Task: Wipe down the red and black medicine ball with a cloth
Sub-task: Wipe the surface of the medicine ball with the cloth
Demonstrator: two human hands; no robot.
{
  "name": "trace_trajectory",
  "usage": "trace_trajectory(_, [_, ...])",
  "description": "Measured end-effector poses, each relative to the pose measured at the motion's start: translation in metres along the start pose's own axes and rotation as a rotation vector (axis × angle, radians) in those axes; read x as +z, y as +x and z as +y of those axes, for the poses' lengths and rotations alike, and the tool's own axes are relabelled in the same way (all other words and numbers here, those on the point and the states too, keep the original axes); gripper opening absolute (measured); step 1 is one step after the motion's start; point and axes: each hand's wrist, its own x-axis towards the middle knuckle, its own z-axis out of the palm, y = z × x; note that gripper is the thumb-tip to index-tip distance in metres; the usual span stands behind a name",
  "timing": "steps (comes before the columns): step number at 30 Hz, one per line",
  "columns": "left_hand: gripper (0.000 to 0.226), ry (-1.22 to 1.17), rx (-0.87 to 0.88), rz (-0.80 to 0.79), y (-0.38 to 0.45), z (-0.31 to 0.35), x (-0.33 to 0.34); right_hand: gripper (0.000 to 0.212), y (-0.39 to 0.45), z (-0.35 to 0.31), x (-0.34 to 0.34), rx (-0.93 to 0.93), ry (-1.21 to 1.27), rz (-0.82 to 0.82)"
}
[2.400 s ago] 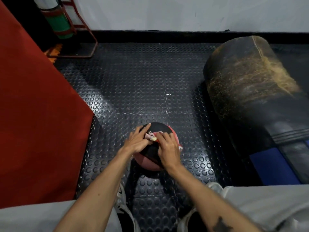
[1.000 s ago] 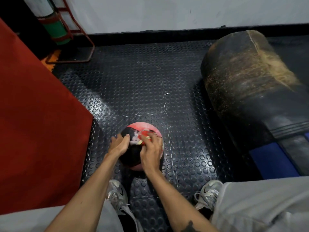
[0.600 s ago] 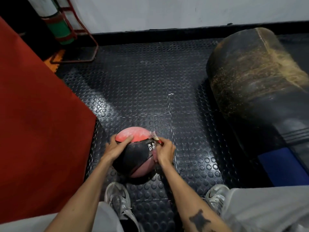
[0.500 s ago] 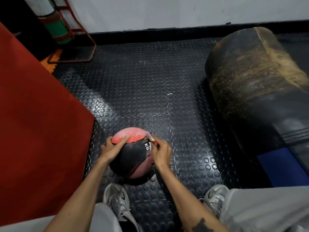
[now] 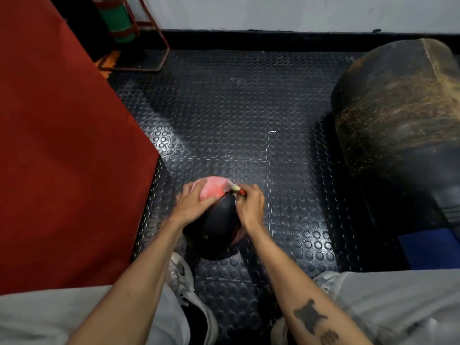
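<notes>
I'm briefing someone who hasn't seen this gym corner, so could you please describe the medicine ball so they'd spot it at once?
Find the studded black floor mat between the red mat and the big worn punching bag. Near its front edge, both hands rest on the medicine ball, the only round red-and-black object there.

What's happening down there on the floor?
A person is crouched over a red and black medicine ball on the studded rubber floor. The left hand steadies the top of the ball, while the right hand presses a small cloth against its upper right side. A red mat lies to the left and a worn punching bag to the right.
</notes>
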Motion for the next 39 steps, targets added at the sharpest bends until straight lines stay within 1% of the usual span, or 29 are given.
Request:
trace_trajectory(3, [0.119, 0.094, -0.040, -0.042, -0.005, 0.001, -0.003, 0.038, -0.005, -0.007, 0.000, 0.012, -0.005, -0.002])
trace_trajectory(4, [0.128, 0.096, -0.040, -0.049, -0.006, 0.000, 0.000, 0.037, -0.018, -0.008, 0.003, -0.004, -0.001, 0.011])
trace_trajectory(6, [0.134, 0.052, -0.026, -0.076, -0.008, -0.003, 0.009, 0.042, -0.047, -0.007, 0.006, -0.047, 0.023, 0.078])
trace_trajectory(7, [0.134, 0.051, -0.014, -0.076, -0.012, -0.004, 0.014, 0.043, -0.054, -0.006, 0.005, -0.048, 0.046, 0.112])
trace_trajectory(9, [0.133, 0.095, 0.012, -0.035, -0.021, -0.005, 0.023, 0.034, -0.038, -0.007, 0.000, -0.011, 0.051, 0.114])
trace_trajectory(11, [0.135, 0.125, -0.003, -0.005, -0.028, -0.004, 0.034, 0.020, -0.003, -0.010, -0.006, 0.086, 0.011, 0.025])
trace_trajectory(13, [0.136, 0.122, -0.006, 0.040, -0.029, -0.003, 0.040, 0.016, 0.010, -0.010, -0.008, 0.133, 0.000, -0.005])
trace_trajectory(14, [0.137, 0.109, -0.004, 0.050, -0.028, -0.004, 0.038, 0.018, 0.001, -0.010, -0.006, 0.107, -0.005, 0.011])
trace_trajectory(17, [0.141, 0.099, 0.028, 0.008, -0.021, -0.012, 0.028, 0.036, -0.050, -0.009, -0.003, -0.016, 0.027, 0.062])
trace_trajectory(18, [0.143, 0.111, 0.038, -0.005, -0.021, -0.014, 0.028, 0.034, -0.051, -0.010, -0.006, -0.031, 0.033, 0.062])
trace_trajectory(19, [0.143, 0.124, 0.038, -0.010, -0.024, -0.014, 0.031, 0.027, -0.040, -0.009, -0.008, -0.008, 0.019, 0.054])
trace_trajectory(20, [0.144, 0.148, 0.037, -0.008, -0.027, -0.012, 0.035, 0.018, -0.023, -0.009, -0.008, 0.058, 0.009, 0.045])
trace_trajectory(21, [0.144, 0.174, 0.040, 0.006, -0.029, -0.009, 0.040, 0.014, -0.006, -0.009, -0.010, 0.123, 0.009, 0.032])
trace_trajectory(22, [0.145, 0.191, 0.038, 0.023, -0.028, -0.004, 0.044, 0.015, 0.006, -0.011, -0.010, 0.150, -0.001, 0.003])
trace_trajectory(23, [0.145, 0.201, 0.039, 0.030, -0.028, 0.002, 0.046, 0.017, 0.007, -0.013, -0.008, 0.120, -0.006, -0.027])
trace_trajectory(24, [0.143, 0.197, 0.044, 0.033, -0.026, 0.009, 0.047, 0.022, -0.005, -0.018, -0.008, 0.040, -0.001, -0.060])
trace_trajectory(26, [0.129, 0.175, 0.061, 0.033, -0.022, 0.021, 0.047, 0.038, -0.037, -0.022, -0.011, -0.159, 0.007, -0.092])
trace_trajectory(27, [0.126, 0.180, 0.074, 0.011, -0.022, 0.024, 0.045, 0.043, -0.042, -0.019, -0.017, -0.189, 0.026, -0.089])
trace_trajectory(28, [0.131, 0.192, 0.099, -0.006, -0.023, 0.024, 0.042, 0.042, -0.037, -0.016, -0.023, -0.190, 0.035, -0.062])
trace_trajectory(30, [0.142, 0.210, 0.144, -0.025, -0.020, 0.013, 0.035, 0.042, -0.015, -0.006, -0.026, -0.095, 0.013, -0.001])
trace_trajectory(32, [0.147, 0.170, 0.084, -0.091, -0.018, -0.002, 0.031, 0.044, -0.010, -0.005, -0.030, -0.019, -0.041, 0.042])
trace_trajectory(33, [0.149, 0.116, 0.062, -0.107, -0.019, -0.007, 0.034, 0.044, -0.017, -0.003, -0.032, -0.044, -0.068, 0.056])
trace_trajectory(34, [0.151, 0.058, 0.067, -0.102, -0.020, -0.010, 0.039, 0.045, -0.025, -0.002, -0.035, -0.109, -0.086, 0.049])
trace_trajectory(35, [0.151, 0.010, 0.088, -0.090, -0.021, -0.010, 0.047, 0.045, -0.029, 0.003, -0.038, -0.172, -0.090, 0.028])
trace_trajectory(36, [0.151, -0.023, 0.109, -0.069, -0.024, -0.008, 0.055, 0.042, -0.023, 0.007, -0.042, -0.186, -0.094, 0.010])
trace_trajectory(37, [0.151, -0.038, 0.116, -0.040, -0.028, -0.005, 0.064, 0.035, -0.008, 0.011, -0.046, -0.156, -0.099, 0.001])
trace_trajectory(39, [0.149, -0.025, 0.102, 0.004, -0.035, 0.003, 0.075, 0.021, 0.018, 0.011, -0.049, 0.016, -0.077, 0.070])
